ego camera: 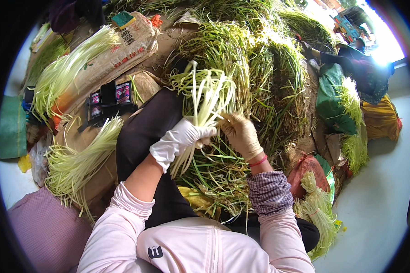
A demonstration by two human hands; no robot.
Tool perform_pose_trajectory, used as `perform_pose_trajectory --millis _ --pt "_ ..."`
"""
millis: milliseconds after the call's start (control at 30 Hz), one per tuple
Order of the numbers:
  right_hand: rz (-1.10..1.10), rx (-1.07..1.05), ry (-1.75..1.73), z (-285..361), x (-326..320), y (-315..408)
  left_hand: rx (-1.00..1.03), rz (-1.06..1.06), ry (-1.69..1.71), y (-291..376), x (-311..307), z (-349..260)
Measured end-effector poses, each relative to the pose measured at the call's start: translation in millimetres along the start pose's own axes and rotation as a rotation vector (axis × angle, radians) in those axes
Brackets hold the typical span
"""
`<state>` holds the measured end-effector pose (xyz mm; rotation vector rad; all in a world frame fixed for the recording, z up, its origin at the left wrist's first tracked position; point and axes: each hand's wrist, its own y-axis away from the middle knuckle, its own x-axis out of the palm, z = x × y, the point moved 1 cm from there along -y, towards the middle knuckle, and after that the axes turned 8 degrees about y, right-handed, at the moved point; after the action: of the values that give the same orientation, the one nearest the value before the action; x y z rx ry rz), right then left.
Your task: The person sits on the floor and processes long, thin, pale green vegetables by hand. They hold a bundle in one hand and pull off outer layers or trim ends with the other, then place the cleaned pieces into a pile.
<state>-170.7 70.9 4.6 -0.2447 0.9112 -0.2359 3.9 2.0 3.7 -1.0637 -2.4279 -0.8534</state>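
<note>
My left hand (186,136), in a white glove, is closed around a bunch of pale leafy stalks (210,92), whose curled tops rise above it while thin ends hang below. Close beside it, my right hand (239,133) wears a tan, soiled glove and has its bent fingers at the edge of the bunch; whether they pinch a leaf cannot be told. Under both hands lie loose green leaves and trimmings (215,177). Beyond them spreads a large heap of long green leafy stalks (222,47).
Pale stalk bundles lie at left (85,160), on a printed sack (136,51), and at right (316,211). A black bag with patterned panels (109,97) rests left of my knee. Green (331,99) and red (307,174) sacks stand right. Another person (369,71) works at upper right.
</note>
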Motion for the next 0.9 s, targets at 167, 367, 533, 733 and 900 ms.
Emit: perform_pose_trajectory --millis 167,367,533,733,900 --pt "0.320 0.316 -0.030 -26 7 43 0.043 0.000 0.124 5 -17 -13" --pt "0.045 0.653 0.214 -96 -44 38 0.219 0.551 0.964 15 -30 -60" --pt "0.262 0.445 0.645 -109 -69 32 0.512 0.057 0.669 3 -34 -60" --pt "0.371 0.550 0.246 -80 16 -45 0.109 -0.016 0.760 -15 -10 -23" --pt "0.156 0.926 0.012 -90 87 -75 0.034 -0.132 0.677 -12 -11 -14"
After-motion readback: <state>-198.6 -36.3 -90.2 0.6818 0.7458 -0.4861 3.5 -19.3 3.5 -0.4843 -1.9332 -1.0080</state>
